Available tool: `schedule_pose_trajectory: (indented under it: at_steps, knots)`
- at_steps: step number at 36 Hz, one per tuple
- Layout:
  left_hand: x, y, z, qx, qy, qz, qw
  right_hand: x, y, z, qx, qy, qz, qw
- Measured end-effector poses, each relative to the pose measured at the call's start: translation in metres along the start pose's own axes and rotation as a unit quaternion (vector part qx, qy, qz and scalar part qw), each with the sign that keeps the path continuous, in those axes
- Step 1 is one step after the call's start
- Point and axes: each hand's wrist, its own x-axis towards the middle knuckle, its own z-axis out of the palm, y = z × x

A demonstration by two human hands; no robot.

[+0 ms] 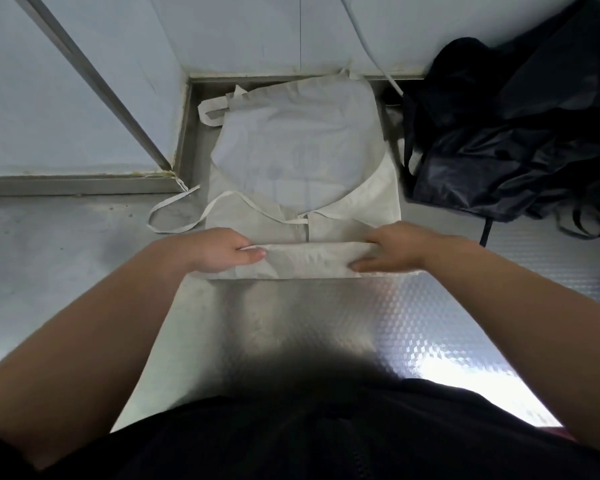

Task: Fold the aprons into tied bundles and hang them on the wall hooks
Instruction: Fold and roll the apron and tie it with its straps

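Your white apron (302, 150) lies flat on the counter (430, 323), reaching its back edge, with the near hem folded over. Your left hand (219, 251) pinches the fold's left end, thumb on top. Your right hand (392, 249) pinches its right end. A black bag (516, 150) sits toward the back right corner.

Worktop (291, 327) nearer than the apron (302, 157): bare steel, open for a pass. Right of the apron a heap of dark bags (510, 143) sits just beside its edge, straps trailing onto the steel; left of it a loose tie loop (174, 216) lies on otherwise open worktop. Beyond the apron and at its far left, wall panels (84, 98) close the corner.
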Motion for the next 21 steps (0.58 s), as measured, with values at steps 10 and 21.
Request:
schedule_pose_trajectory:
  at_steps: [10, 21]
  knots:
    - [0.014, -0.005, 0.040, 0.254, 0.320, 0.005, 0.912, 0.010, 0.000, 0.014, -0.179, 0.145, 0.051, 0.972]
    - [0.002, -0.014, 0.069, 0.007, 0.288, 0.013, 0.958, 0.007, 0.004, 0.039, -0.066, 0.176, -0.005, 0.982]
